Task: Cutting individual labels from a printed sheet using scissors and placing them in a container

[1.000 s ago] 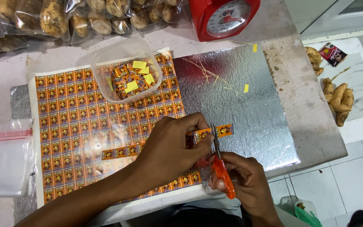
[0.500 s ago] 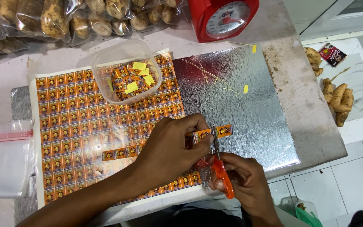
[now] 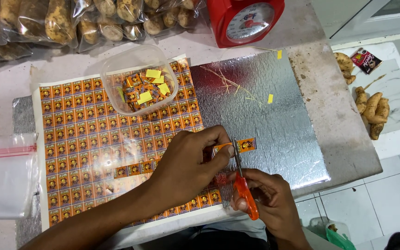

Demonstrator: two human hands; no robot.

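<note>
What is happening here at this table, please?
A person is cutting small orange labels. The left hand holds a strip of labels, and the right hand works orange-handled scissors across it. A big label sheet lies underneath, with a clear plastic tub of cut labels resting on it.

- Scissors [image 3: 245, 193]: bright orange handles, grey metal blades.
- Strip of stickers [image 3: 237, 146]: orange, with a small dark picture on each one.
- Big sticker sheet [image 3: 79, 125]: rows and rows of little orange squares, white edge all round.
- Plastic tub [image 3: 137, 78]: see-through, full of orange and yellow bits.
- Foil sheet [image 3: 265, 115]: shiny silver, bumpy pattern, a few yellow scraps on top.
- Kitchen scale [image 3: 245, 19]: red, with a white round face.
- Zip bag [image 3: 5, 173]: clear, with a pink-red stripe.
- Roots [image 3: 371, 109]: light brown, on white tile.
- Table [image 3: 339, 115]: pale grey with brown stains.
</note>
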